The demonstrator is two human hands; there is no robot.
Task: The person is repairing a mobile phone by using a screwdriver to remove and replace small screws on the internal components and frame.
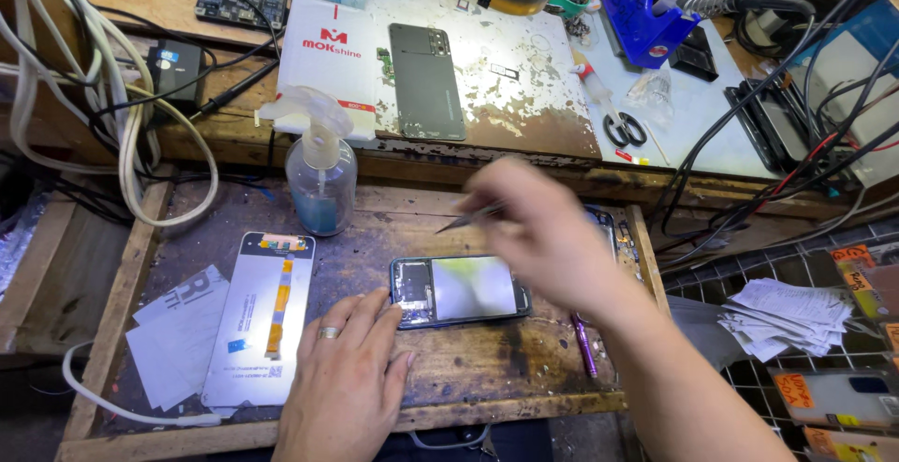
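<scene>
- Head camera looks down on my wooden tray (468, 382); at its centre lies the opened phone (459, 291), flat, long side running nine to three o'clock, its insides bare at the nine o'clock end.
- My left hand (348, 378) comes in from six o'clock. Its fingers are spread and nearly straight, fingertips pressing on the phone's nine o'clock end and near edge; it grips nothing. A ring sits on one finger.
- My right hand (538, 233) hangs over the phone's three o'clock side, blurred. Its fingers are pinched together on slim metal tweezers (471, 215), whose tips point toward nine o'clock, above the phone and clear of it.
- At nine o'clock from the phone lies a detached display panel (259, 317), face down, with an orange flex strip, partly over some grey paper sheets (173, 336).
- At eleven o'clock a clear spray bottle (320, 176) stands upright on the tray.
- At twelve o'clock, on the raised bench, a dark back cover (427, 81) lies flat.
- Beside the phone's four o'clock corner rests a purple pen-like tool (583, 345).
</scene>
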